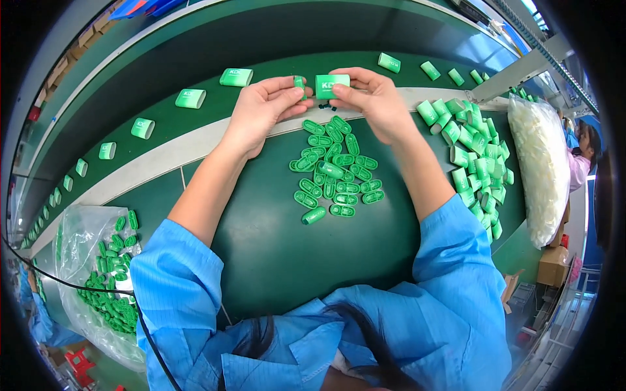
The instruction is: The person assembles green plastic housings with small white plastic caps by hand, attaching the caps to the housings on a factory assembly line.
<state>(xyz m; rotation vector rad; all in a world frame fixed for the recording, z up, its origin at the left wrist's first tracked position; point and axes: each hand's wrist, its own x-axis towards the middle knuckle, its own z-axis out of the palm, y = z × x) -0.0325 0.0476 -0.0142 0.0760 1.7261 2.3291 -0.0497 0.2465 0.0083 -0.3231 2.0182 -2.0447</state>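
Over the pale rail along the far side of the bench, both my hands are raised and close together. Pinched in the fingertips of my left hand [255, 109] is a small green oval end cap [299, 83]. My right hand [378, 104] grips a green-and-white flattened casing [326, 83] between thumb and fingers. A narrow gap separates the cap from the casing. Below, between my forearms, lies a loose pile of green oval end caps [343, 188]. A few tiny dark pieces [328, 105] sit on the rail beneath my hands.
Green casings [190, 98] stand spaced in a row along the far green belt [287, 64]. A heap of casings [479, 146] lies to the right, beside a bulging plastic bag [538, 169]. An opened clear bag [72, 260] of green caps rests left. Another person [579, 156] is far right.
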